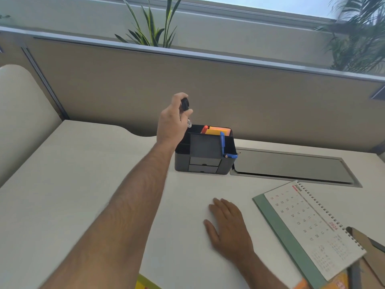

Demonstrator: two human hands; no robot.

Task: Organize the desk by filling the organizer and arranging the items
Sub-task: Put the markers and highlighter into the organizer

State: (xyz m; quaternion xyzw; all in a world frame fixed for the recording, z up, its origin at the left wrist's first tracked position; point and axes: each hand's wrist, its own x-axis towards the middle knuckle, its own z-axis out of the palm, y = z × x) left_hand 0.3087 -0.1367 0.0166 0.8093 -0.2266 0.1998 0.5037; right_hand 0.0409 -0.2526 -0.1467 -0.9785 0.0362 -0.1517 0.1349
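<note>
The left hand reaches out on a straight, bare forearm and is raised above the left rear corner of the organizer. Its fingers curl around a black marker, pinching it near the dark cap; the lower end of the marker, white with small print too blurred to read, points down toward the organizer's back left compartment. The right hand lies palm down on the desk, fingers loosely spread and holding nothing.

The organizer is a matte black plastic box with square compartments and two small drawers in its front. Orange and yellow sticky notes stand in a rear compartment beside a red item, and a blue pen leans in the right-hand section.

A spiral-bound calendar lies flat near the right hand, its white page headed "JUNE" and marked "2026" in red, on a pale green backing. A grey rectangular hatch is set flush into the smooth white desk just beside the organizer.
</note>
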